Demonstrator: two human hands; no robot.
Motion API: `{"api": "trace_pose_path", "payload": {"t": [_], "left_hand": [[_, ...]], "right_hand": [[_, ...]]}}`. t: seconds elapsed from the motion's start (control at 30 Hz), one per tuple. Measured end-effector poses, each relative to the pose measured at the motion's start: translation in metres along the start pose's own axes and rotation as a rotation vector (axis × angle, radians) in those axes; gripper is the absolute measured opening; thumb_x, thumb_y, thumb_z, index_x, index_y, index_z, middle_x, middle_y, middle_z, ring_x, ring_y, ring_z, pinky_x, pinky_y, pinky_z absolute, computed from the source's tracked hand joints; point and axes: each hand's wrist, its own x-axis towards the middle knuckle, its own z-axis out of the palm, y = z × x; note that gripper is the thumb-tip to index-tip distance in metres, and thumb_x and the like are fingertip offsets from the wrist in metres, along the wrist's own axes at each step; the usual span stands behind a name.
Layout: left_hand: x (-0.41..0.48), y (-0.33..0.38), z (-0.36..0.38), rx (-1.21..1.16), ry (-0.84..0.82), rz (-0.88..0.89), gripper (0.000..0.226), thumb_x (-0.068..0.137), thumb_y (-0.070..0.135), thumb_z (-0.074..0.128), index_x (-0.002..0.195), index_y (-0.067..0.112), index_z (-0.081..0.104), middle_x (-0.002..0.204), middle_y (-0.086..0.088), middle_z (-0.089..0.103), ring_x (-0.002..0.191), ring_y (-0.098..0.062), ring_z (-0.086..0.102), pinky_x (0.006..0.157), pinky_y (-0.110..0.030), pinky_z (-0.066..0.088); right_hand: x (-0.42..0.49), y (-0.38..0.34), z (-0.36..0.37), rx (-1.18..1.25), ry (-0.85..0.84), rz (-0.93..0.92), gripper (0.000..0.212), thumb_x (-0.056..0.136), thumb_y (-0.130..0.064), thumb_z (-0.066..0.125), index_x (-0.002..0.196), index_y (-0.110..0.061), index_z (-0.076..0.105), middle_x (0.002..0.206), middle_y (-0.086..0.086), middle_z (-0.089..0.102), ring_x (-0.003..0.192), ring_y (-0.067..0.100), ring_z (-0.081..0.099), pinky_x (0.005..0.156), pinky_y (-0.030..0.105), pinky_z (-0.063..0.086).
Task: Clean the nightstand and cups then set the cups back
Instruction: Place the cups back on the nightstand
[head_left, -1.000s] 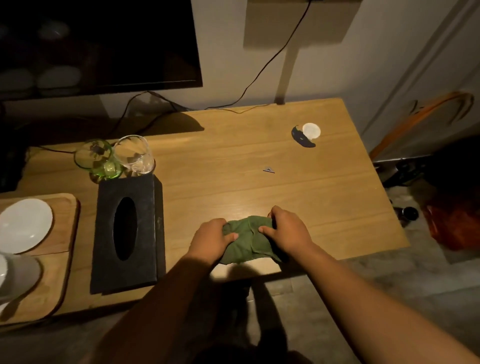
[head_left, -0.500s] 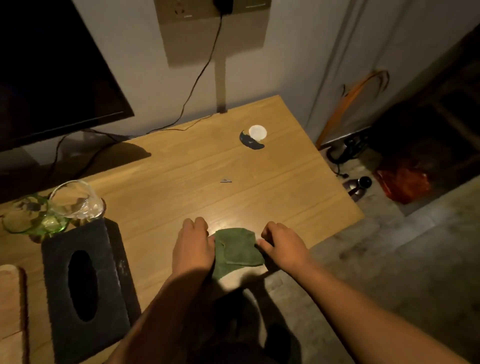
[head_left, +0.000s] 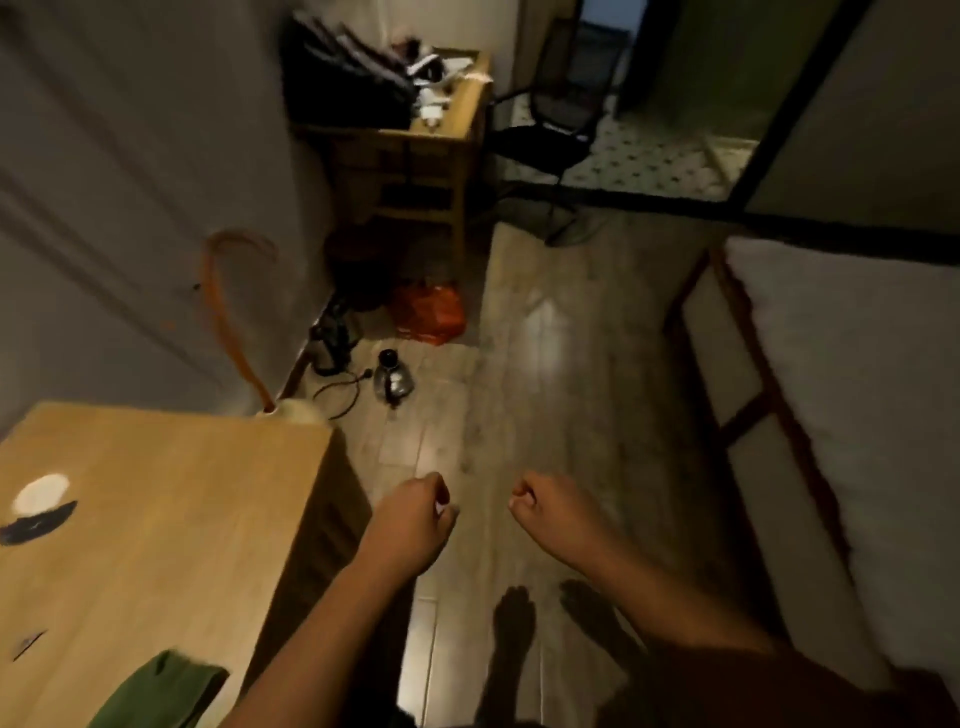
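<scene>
The wooden nightstand (head_left: 156, 519) fills the lower left of the head view. A folded green cloth (head_left: 161, 691) lies on its near edge, with no hand on it. Both of my hands hang over the floor to the right of the nightstand. My left hand (head_left: 415, 519) is curled into a loose fist with nothing in it. My right hand (head_left: 545, 512) is also curled shut and holds nothing. The cups are out of view.
A small white disc (head_left: 41, 491) with a dark scrap beside it lies on the nightstand. On the floor stand a glass pot (head_left: 392, 376), a dark kettle base (head_left: 332, 338) with a cord and an orange bag (head_left: 428, 312). A bed (head_left: 831, 415) runs along the right; a cluttered wooden desk (head_left: 441, 119) is ahead.
Both hands have let go of the green cloth and lifted off the nightstand. My view has swung right, so the cups and tissue box have left the frame.
</scene>
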Motion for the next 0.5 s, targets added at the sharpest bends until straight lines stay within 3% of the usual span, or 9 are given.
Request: {"api": "trace_pose_path", "payload": {"t": [0.1,0.2,0.3,0.4,0.5], "left_hand": [[0.016,0.109,0.045,0.072,-0.084,0.236,0.021,0.09,0.039,0.057,0.1,0.02,0.06,0.08,0.004,0.062,0.072,-0.012,0.057,0.063,-0.028,0.044],[0.014,0.221,0.093,0.102,-0.17,0.449,0.021,0.091,0.038,0.056,0.101,0.02,0.06,0.084,0.001,0.065,0.074,-0.013,0.057,0.063,-0.027,0.04],[-0.003,0.329,0.151,0.144,-0.261,0.677,0.024,0.091,0.036,0.057,0.105,0.017,0.059,0.088,-0.002,0.066,0.078,-0.016,0.058,0.067,-0.027,0.043],[-0.032,0.43,0.213,0.183,-0.366,0.855,0.026,0.09,0.033,0.058,0.109,0.015,0.058,0.092,-0.006,0.065,0.083,-0.019,0.059,0.072,-0.028,0.044],[-0.067,0.51,0.271,0.217,-0.435,1.034,0.027,0.088,0.032,0.061,0.107,0.015,0.059,0.092,-0.007,0.066,0.088,-0.022,0.061,0.073,-0.028,0.044]], "right_hand": [[-0.059,0.089,-0.057,0.091,0.183,0.186,0.027,0.088,-0.036,0.056,0.109,-0.018,0.059,0.099,0.006,0.069,0.092,0.026,0.063,0.076,0.031,0.048],[-0.133,0.182,-0.111,0.116,0.423,0.31,0.032,0.088,-0.04,0.057,0.113,-0.02,0.059,0.106,0.006,0.067,0.097,0.025,0.062,0.073,0.025,0.04],[-0.222,0.262,-0.153,0.185,0.585,0.478,0.042,0.089,-0.046,0.055,0.123,-0.022,0.052,0.111,0.004,0.064,0.1,0.023,0.061,0.079,0.029,0.044],[-0.312,0.327,-0.175,0.218,0.734,0.666,0.04,0.09,-0.047,0.055,0.122,-0.025,0.048,0.108,0.0,0.064,0.096,0.019,0.062,0.083,0.033,0.05],[-0.392,0.373,-0.179,0.27,0.789,0.837,0.036,0.089,-0.046,0.056,0.118,-0.026,0.046,0.1,-0.002,0.063,0.088,0.016,0.061,0.077,0.031,0.049]]}}
